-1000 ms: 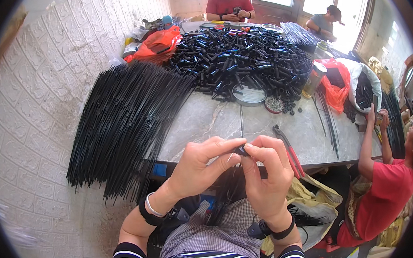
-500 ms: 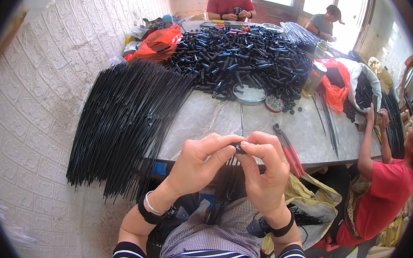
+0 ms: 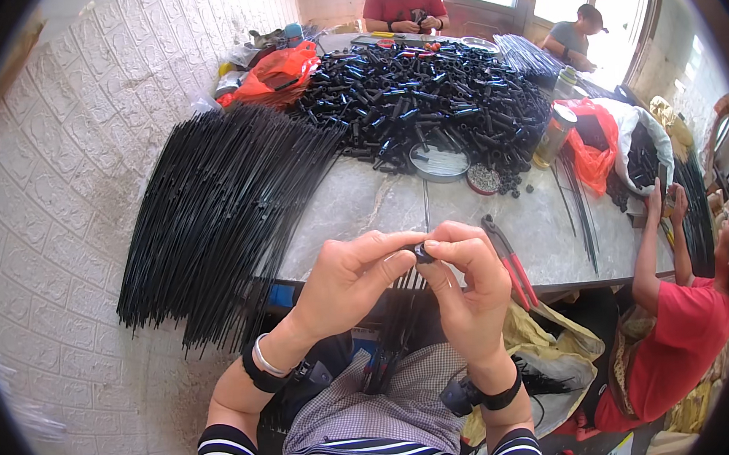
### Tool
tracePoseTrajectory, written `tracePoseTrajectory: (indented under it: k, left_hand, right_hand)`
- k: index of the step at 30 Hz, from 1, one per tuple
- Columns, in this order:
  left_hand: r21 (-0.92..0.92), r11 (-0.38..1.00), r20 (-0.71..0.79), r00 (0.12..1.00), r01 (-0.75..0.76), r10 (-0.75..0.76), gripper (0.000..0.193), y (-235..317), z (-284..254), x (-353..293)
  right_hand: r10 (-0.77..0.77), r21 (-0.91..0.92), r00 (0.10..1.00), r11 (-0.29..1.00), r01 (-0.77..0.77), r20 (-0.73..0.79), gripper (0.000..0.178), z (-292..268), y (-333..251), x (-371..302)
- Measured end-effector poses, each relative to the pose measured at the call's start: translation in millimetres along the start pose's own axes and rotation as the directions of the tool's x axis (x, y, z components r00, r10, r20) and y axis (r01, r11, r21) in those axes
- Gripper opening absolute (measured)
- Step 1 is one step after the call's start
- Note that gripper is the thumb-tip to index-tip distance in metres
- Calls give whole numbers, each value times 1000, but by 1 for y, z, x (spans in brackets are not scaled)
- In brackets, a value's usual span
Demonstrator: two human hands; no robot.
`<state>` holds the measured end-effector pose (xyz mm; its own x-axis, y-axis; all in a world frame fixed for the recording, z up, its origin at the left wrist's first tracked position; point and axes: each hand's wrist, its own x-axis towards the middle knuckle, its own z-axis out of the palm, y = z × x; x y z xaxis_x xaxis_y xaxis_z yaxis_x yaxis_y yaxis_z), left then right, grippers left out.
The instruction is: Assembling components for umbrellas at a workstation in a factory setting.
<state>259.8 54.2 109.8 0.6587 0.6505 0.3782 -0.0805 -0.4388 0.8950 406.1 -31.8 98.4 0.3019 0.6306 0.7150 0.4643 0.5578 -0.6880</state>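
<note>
Apparently for steadiness, left hand [image 3: 347,281] and right hand [image 3: 472,281] both pinched black part [image 3: 423,255] between fingertips; pliers [image 3: 501,246] lay near.

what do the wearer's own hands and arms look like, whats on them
Both the left hand and right hand are ungloved. The left wrist wears a silver bangle and a black strap; the right wrist has a black wristband. A dark device sits by each wrist. The sleeves have dark and white stripes.
</note>
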Motion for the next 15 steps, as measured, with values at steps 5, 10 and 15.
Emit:
tracePoseTrajectory:
  k: [5, 10, 15]
  left_hand:
    - [5, 1000, 20, 1000, 6, -6, 25, 1, 0, 3]
    - [13, 1000, 30, 999, 23, -23, 25, 3, -1, 2]
    - [15, 1000, -5, 1000, -23, 24, 26, 3, 4, 2]
  right_hand:
    - [13, 31, 1000, 999, -12, -22, 23, 0, 7, -2]
    - [18, 85, 998, 996, -12, -68, 24, 7, 13, -6]
    - [178, 290, 975, 948, -134, -131, 21, 15, 12, -12]
